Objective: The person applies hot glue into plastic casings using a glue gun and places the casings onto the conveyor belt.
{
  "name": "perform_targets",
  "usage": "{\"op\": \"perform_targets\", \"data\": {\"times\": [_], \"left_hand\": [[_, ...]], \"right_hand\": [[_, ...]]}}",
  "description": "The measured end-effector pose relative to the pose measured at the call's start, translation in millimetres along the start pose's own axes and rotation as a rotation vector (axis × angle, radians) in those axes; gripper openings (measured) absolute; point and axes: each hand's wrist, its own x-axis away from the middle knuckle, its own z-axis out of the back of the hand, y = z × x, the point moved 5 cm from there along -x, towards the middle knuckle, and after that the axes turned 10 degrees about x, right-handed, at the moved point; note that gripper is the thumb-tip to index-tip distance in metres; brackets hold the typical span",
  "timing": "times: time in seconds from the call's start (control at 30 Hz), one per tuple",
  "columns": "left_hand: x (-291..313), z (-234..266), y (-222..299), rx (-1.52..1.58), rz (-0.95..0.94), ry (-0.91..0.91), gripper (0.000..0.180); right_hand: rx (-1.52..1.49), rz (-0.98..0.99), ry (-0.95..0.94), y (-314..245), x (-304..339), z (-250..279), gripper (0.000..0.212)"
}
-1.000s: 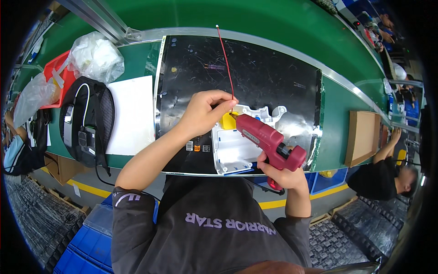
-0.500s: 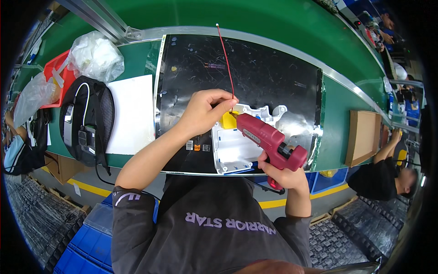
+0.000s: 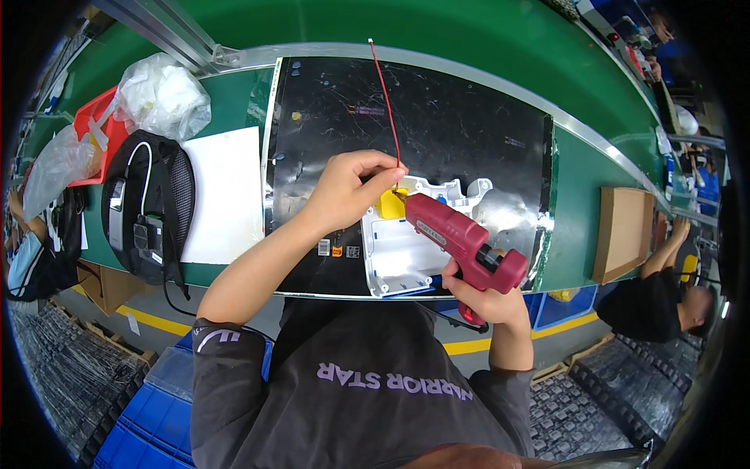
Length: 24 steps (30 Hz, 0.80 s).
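Note:
A dark red glue gun (image 3: 449, 229) is gripped in my right hand (image 3: 492, 303), its nozzle pointing up and left. The tip meets a yellow part (image 3: 392, 205) at the upper left of a white plastic housing (image 3: 402, 254). Between thumb and fingertips, my left hand (image 3: 355, 187) pinches a thin red wire (image 3: 386, 98) just above the yellow part. From the pinch the wire runs away from me across the black mat, ending in a small white connector (image 3: 371, 41). My fingers and the nozzle hide the spot where wire and yellow part come together.
Left of the black mat (image 3: 328, 102) lie a white sheet (image 3: 224, 195), a black backpack (image 3: 148, 207) and a red bin (image 3: 101, 125) with plastic bags (image 3: 164, 98). A cardboard tray (image 3: 623, 234) stands at the right, near another person's arm (image 3: 664, 250).
Both my hands, the glue gun and the wire stay almost where they were. At the far right, the other person's hand and arm have shifted slightly.

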Motion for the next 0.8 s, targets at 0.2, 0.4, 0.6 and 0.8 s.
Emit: {"op": "perform_targets", "data": {"times": [0.2,0.4,0.6,0.8], "left_hand": [[-0.8,-0.2,-1.9,0.039,-0.018,-0.011,0.019],[-0.9,0.1,-0.5,0.058,-0.056,-0.024,0.018],[-1.3,0.0,-1.4,0.064,-0.052,-0.027,0.017],[-1.1,-0.1,-0.6,0.069,-0.059,-0.027,0.016]], "right_hand": [[0.006,0.006,-0.011,0.7,0.0,0.0,0.012],[0.02,0.019,-0.007,-3.7,-2.0,-0.4,0.011],[0.012,0.023,0.007,-3.6,-1.3,-0.5,0.011],[0.019,0.023,0.012,-4.3,-1.3,0.3,0.011]]}}
